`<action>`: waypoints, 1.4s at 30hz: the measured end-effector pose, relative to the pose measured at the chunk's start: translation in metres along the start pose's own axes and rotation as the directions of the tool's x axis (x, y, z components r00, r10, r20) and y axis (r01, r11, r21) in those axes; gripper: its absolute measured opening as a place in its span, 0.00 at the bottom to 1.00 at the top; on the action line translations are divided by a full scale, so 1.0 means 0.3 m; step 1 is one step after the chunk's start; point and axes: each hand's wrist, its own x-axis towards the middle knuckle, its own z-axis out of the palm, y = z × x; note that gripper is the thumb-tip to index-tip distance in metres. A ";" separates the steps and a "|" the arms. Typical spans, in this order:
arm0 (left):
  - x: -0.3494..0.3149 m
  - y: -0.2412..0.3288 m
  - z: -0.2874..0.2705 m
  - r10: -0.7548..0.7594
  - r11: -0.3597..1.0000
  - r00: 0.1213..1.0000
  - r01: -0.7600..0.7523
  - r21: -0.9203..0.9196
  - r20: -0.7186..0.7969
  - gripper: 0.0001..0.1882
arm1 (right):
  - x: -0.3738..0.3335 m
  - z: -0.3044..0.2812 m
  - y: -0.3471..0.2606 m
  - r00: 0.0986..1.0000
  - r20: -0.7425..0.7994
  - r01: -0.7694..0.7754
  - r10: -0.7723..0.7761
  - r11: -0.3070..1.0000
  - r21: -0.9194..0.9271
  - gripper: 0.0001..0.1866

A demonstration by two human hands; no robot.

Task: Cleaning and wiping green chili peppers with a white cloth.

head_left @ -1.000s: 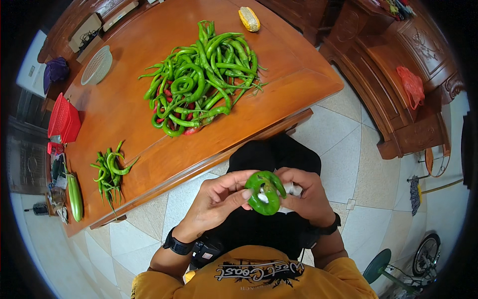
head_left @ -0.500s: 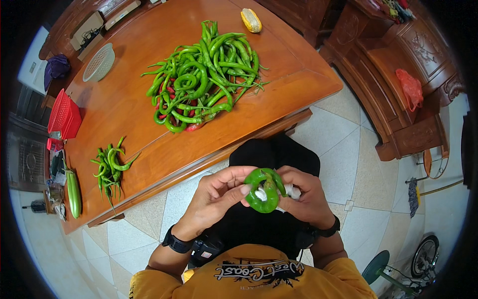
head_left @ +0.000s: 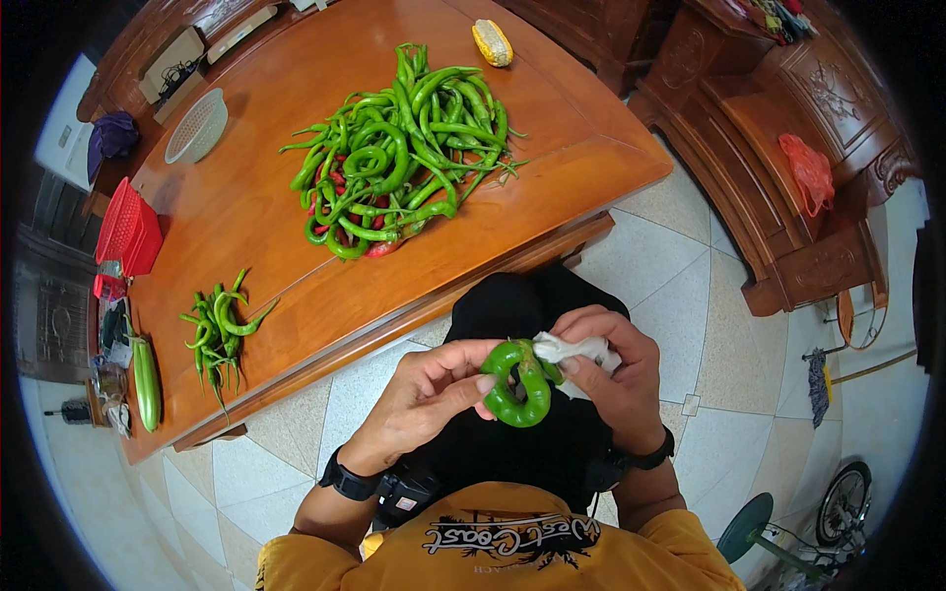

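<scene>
A curled green chili pepper [head_left: 516,406], bent into a ring, hangs over my lap. My left hand [head_left: 429,389] pinches it on its left side between thumb and fingers. Pressed between the fingers and thumb of my right hand [head_left: 621,369] is a crumpled white tissue [head_left: 576,350], whose left end lies against the pepper's upper right. A large heap of long green peppers [head_left: 394,148], with a few red ones showing beneath, lies on the wooden table [head_left: 261,177] ahead. A smaller bunch of green peppers [head_left: 225,325] rests near the table's front left.
Left on the table are a white basket [head_left: 197,126], a red basket [head_left: 133,231] and a long green gourd [head_left: 146,384]. A corn cob piece [head_left: 493,43] lies at the far edge. Right stands a carved wooden bench [head_left: 788,128] with a red plastic bag [head_left: 808,175].
My right hand has risen slightly with the tissue, which shows more now, having come out of the pepper's ring to its upper right side. The pepper has turned a little in my left hand.
</scene>
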 end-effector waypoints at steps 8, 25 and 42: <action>0.003 0.002 -0.001 0.037 0.998 0.998 -0.033 0.051 -0.060 0.17 | -0.013 -0.058 -0.015 0.994 0.103 0.030 -0.031 0.999 0.016 0.11; 0.005 -0.016 -0.006 0.095 0.994 0.990 -0.089 0.065 -0.108 0.18 | -0.014 -0.045 -0.005 0.991 0.130 0.042 -0.041 0.999 -0.002 0.09; 0.017 -0.021 -0.002 0.115 0.993 0.965 -0.120 -0.005 -0.237 0.16 | -0.005 0.003 0.005 0.993 0.049 0.116 -0.111 0.987 -0.112 0.10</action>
